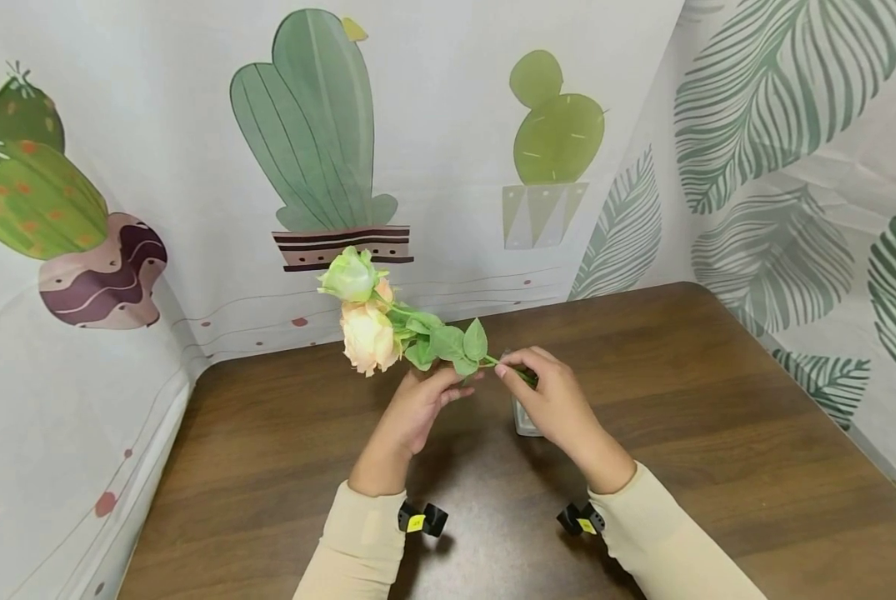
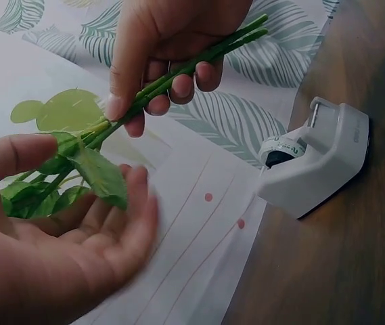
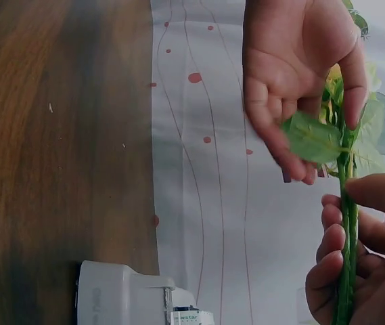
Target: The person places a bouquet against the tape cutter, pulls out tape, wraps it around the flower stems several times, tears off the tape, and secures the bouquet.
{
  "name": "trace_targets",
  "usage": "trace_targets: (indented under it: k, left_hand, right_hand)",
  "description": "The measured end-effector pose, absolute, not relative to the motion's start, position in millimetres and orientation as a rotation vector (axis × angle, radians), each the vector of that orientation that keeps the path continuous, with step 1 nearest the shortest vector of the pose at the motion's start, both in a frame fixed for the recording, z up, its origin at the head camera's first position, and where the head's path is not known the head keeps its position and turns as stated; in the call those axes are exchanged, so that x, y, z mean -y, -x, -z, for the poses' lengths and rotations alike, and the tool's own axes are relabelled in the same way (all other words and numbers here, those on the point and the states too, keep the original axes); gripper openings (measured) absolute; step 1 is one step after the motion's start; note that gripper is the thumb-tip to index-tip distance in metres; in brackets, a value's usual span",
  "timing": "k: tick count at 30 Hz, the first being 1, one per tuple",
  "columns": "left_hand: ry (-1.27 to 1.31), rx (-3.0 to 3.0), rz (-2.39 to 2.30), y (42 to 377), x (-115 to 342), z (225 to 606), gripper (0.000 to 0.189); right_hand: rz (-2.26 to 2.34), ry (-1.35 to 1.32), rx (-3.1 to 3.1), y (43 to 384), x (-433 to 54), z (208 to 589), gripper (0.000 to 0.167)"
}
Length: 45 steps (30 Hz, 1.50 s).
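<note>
My right hand pinches the green stems of a small bunch of roses between thumb and curled fingers. The bunch is held above the table, with a pale peach rose and a greenish-white rose pointing left. My left hand is under the leafy part, its palm turned up and fingers loosely extended. Its thumb lies against the stems near the leaves, without a visible grip. A grey-white tape dispenser with a roll of tape stands on the table, partly hidden behind my right hand in the head view.
The brown wooden table spreads under both hands. Behind it hangs a white cloth printed with cacti and leaves, meeting the table's back edge. Small black cameras sit at both wrists.
</note>
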State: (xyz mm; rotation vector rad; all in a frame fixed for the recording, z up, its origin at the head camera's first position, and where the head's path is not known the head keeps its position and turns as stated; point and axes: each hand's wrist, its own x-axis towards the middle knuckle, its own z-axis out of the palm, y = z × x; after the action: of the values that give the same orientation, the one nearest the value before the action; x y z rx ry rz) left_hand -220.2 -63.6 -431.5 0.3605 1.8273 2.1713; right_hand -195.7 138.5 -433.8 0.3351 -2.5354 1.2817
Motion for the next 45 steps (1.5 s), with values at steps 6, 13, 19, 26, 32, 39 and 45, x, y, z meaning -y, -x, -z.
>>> trace_targets:
  k: [6, 13, 19, 26, 32, 39, 45]
  left_hand:
    - [-0.270, -1.887, -2.186, 219, 63, 432, 0.043]
    - [-0.297, -1.885, -2.218, 218, 62, 428, 0.047]
    - [-0.195, -1.922, -2.282, 219, 57, 431, 0.041]
    - [-0.012, -1.958, -2.351, 215, 47, 434, 0.037]
    - [0.030, -1.917, -2.410, 216, 46, 436, 0.033]
    - [0.052, -1.932, -2.389, 217, 47, 435, 0.031]
    - [0.035, -1.935, -2.375, 216, 49, 434, 0.026]
  right_hand:
    - [-1.235, -0.310, 2.520, 196, -139, 434, 0.017]
    - [-1.199, -0.327, 2.506, 196, -138, 435, 0.015]
    - [-1.202, -0.334, 2.501, 195, -137, 435, 0.014]
    - [-1.210, -0.366, 2.478, 193, -134, 435, 0.012]
    - [-1.233, -0.394, 2.469, 193, -133, 435, 0.012]
    - [-1.253, -0.404, 2.472, 193, -133, 436, 0.013]
    - [-1.282, -0.395, 2.502, 193, -133, 437, 0.015]
